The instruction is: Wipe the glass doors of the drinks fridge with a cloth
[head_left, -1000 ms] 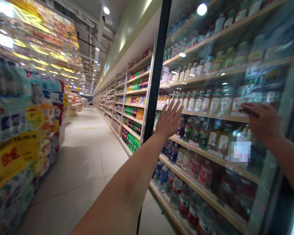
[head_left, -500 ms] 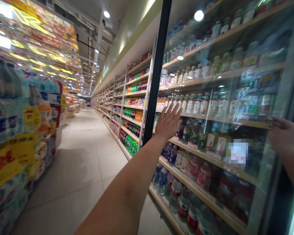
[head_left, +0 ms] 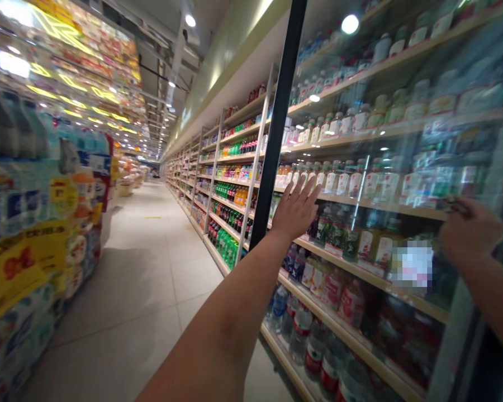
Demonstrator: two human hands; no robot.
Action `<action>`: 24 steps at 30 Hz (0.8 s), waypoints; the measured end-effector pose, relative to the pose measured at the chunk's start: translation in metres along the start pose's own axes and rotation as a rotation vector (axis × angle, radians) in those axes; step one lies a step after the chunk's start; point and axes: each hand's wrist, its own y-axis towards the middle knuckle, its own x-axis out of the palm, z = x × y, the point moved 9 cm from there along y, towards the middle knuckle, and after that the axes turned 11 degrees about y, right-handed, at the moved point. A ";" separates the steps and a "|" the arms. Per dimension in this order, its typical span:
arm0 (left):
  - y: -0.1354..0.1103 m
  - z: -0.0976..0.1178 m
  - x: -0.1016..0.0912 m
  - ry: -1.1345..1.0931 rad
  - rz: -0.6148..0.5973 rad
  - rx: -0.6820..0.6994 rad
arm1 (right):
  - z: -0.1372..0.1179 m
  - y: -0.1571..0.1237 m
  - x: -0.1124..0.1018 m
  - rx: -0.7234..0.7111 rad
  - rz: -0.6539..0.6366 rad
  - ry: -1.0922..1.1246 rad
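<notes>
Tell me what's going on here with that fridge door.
A person stands in a shop aisle at a drinks fridge. The left hand lies flat and open on the glass door, near its black edge. The right hand is at the door's far side, fingers curled. Bottles fill the shelves behind the glass.

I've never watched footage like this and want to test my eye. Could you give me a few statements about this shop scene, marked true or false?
1. The left hand is spread flat against the glass door. True.
2. The right hand holds a bottle. False: it rests at the door, holding no bottle.
3. Bottles fill the shelves behind the glass. True.
4. The aisle floor is crowded with shoppers. False: no one stands there.
</notes>
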 end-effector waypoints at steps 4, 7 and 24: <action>0.000 0.000 -0.001 -0.014 -0.016 0.000 | -0.023 -0.006 0.009 -0.112 -0.073 -0.011; 0.000 0.000 -0.003 -0.020 -0.009 0.004 | -0.013 -0.004 0.009 0.020 -0.080 -0.073; -0.001 0.001 0.000 -0.022 -0.005 0.006 | -0.102 -0.052 0.048 -0.378 -0.175 0.020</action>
